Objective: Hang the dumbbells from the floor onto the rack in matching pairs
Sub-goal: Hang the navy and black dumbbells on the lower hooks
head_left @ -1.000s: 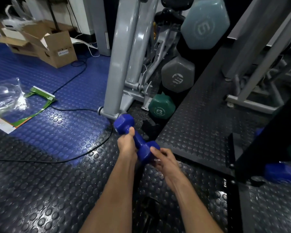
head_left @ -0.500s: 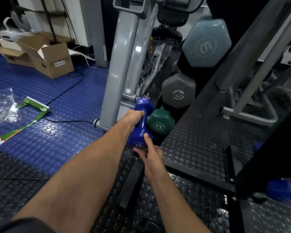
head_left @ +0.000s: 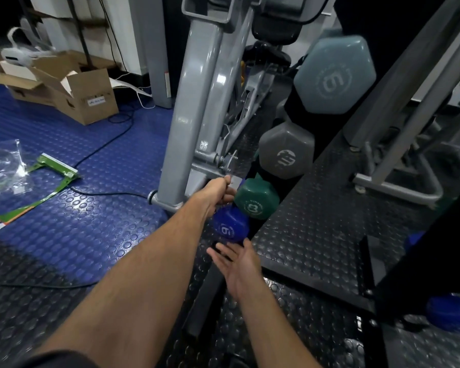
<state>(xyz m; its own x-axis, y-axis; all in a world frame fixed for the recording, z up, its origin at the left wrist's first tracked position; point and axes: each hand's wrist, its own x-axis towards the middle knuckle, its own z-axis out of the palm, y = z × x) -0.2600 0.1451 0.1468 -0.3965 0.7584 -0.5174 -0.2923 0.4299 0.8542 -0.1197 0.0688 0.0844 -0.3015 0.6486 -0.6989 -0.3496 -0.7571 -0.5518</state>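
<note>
Left hand fingers curled round the blue dumbbell's handle, holding it at the rack's bottom slot, just below and touching the green dumbbell. Grey dumbbell and teal dumbbell hang above. Right hand just beneath the blue head, fingers straight, holding nothing.

A blue dumbbell is pointing its round end, marked 6, toward the camera at the foot of the black rack. Above it, a green dumbbell marked 3, a grey one and a pale teal one marked 6 are hanging stacked upward. Another blue dumbbell is lying on the floor at right.
</note>
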